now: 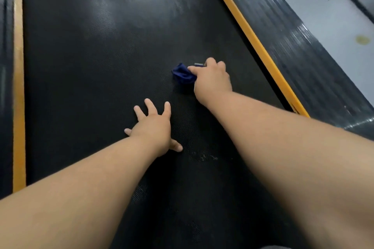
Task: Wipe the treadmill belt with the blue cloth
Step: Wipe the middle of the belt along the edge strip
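Right hand (212,81) grips a bunched blue cloth (183,74) against the black treadmill belt (85,62). Left hand (154,127) rests flat, fingers (150,106) spread, on the belt. Yellow strips (253,36) border both edges.

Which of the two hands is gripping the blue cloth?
The right hand grips the blue cloth; the left hand lies flat, fingers spread, on the treadmill belt.

Dim overall, with soft overhead glare on the far belt (125,12), motion-blurred edges and wide-angle distortion.
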### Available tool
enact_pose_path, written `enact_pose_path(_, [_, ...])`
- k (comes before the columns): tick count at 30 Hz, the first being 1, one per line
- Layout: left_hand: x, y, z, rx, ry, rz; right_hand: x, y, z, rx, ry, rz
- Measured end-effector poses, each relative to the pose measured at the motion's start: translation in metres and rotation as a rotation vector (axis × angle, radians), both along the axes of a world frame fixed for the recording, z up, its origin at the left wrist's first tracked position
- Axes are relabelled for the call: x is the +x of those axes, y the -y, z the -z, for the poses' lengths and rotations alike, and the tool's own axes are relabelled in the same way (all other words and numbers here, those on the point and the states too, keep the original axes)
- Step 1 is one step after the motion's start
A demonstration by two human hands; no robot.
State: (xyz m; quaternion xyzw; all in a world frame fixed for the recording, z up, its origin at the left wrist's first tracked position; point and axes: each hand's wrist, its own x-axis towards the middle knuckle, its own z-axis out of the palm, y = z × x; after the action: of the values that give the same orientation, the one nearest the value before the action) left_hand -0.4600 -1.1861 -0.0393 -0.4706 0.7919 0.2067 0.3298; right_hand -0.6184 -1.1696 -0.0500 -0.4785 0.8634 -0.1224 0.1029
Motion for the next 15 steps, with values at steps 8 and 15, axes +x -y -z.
enact_pose_path(8, [-0.016, -0.015, -0.003, -0.056, -0.058, 0.086, -0.005, -0.141, 0.011, -0.031, -0.034, -0.352])
enact_pose_path(15, [-0.023, -0.016, -0.005, -0.004, -0.152, -0.014, -0.022, -0.072, -0.01, 0.125, 0.121, -0.059])
